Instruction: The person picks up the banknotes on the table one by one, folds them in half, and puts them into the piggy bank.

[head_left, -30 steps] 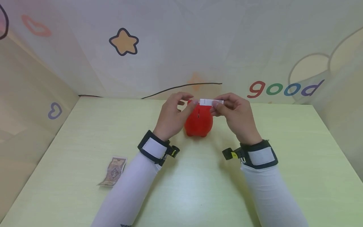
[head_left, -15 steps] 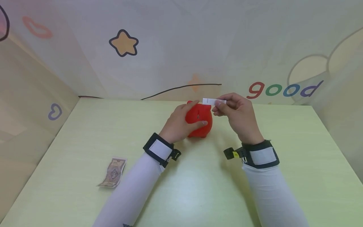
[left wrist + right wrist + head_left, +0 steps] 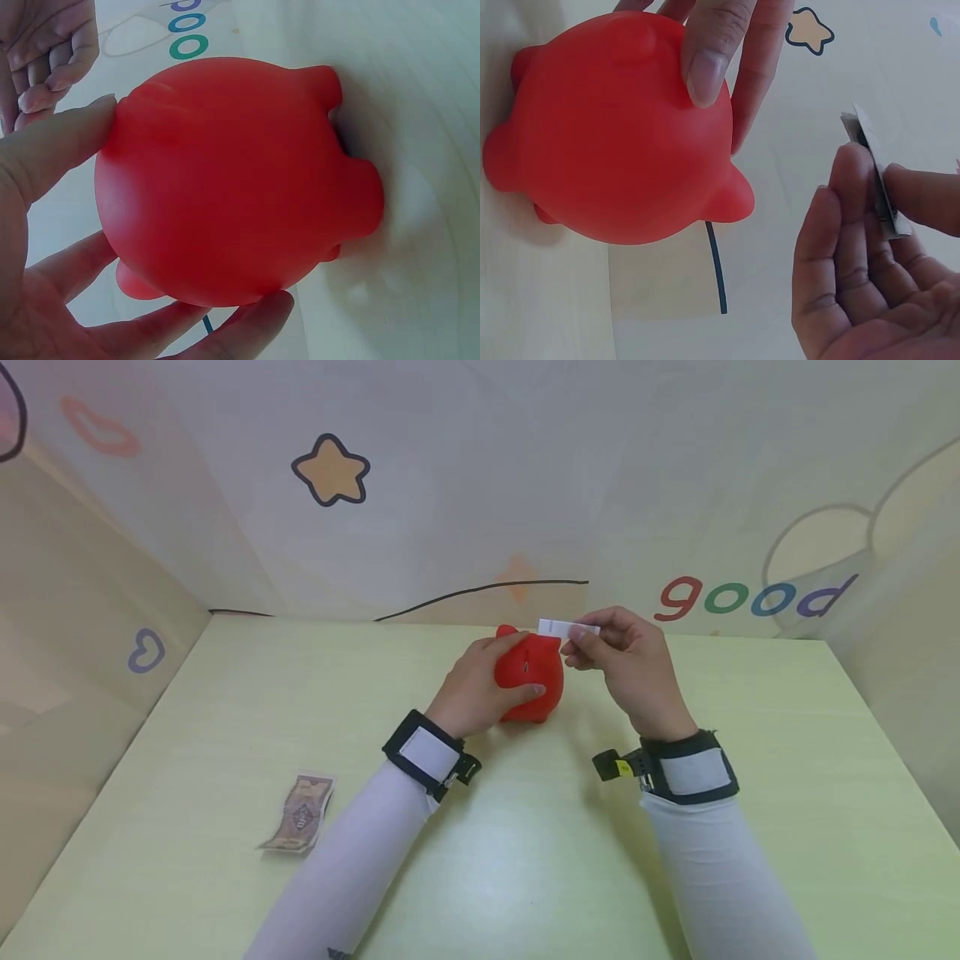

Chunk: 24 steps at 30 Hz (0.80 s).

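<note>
A red piggy bank [image 3: 542, 670] stands on its feet on the table, the dark slot in its top showing in the head view. My left hand [image 3: 480, 685] grips it from the left, thumb across the near side and fingers round the far side; the left wrist view shows that hold close up on the round red body [image 3: 225, 180]. Just right of the bank and above it, my right hand [image 3: 633, 664] pinches a folded paper strip [image 3: 553, 627] between thumb and fingers. Edge-on in the right wrist view, the folded paper [image 3: 877, 169] shows several layers.
A creased brown banknote [image 3: 302, 814] lies on the pale table [image 3: 510, 877] at the left, beside the left forearm. Behind the table rises a printed backdrop [image 3: 480, 485] with a star and coloured letters.
My left hand has come off the paper strip and down onto the piggy bank, taking hold of its left side. The right hand has shifted slightly right with the strip.
</note>
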Tool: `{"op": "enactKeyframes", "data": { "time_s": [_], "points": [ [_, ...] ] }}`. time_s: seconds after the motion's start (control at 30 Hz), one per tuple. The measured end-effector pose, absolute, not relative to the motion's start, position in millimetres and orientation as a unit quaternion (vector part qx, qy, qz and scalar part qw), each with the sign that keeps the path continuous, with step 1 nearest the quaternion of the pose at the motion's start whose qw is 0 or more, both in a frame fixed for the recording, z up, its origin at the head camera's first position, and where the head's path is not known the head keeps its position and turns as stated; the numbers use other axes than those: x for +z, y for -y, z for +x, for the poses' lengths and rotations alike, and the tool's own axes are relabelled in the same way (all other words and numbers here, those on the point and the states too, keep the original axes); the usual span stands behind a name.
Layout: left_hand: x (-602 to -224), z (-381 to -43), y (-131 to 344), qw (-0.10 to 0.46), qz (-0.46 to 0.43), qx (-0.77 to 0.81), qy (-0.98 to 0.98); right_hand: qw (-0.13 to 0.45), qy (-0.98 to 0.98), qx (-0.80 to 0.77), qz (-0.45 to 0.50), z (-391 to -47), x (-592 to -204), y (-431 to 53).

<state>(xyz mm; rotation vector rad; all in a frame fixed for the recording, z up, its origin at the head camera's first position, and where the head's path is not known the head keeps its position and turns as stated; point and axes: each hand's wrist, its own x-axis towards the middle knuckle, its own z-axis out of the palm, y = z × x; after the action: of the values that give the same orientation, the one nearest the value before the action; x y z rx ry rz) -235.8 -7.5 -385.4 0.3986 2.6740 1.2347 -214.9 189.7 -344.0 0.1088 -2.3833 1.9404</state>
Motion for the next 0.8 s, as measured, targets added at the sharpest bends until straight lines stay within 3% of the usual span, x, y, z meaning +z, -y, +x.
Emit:
{"op": "enactKeyframes", "data": {
  "time_s": [0.8],
  "points": [
    [-385,-234,9,0.083,0.145,0.399,-0.901,0.04,0.85,0.525,0.014,-216,-355,-179]
  ]
}}
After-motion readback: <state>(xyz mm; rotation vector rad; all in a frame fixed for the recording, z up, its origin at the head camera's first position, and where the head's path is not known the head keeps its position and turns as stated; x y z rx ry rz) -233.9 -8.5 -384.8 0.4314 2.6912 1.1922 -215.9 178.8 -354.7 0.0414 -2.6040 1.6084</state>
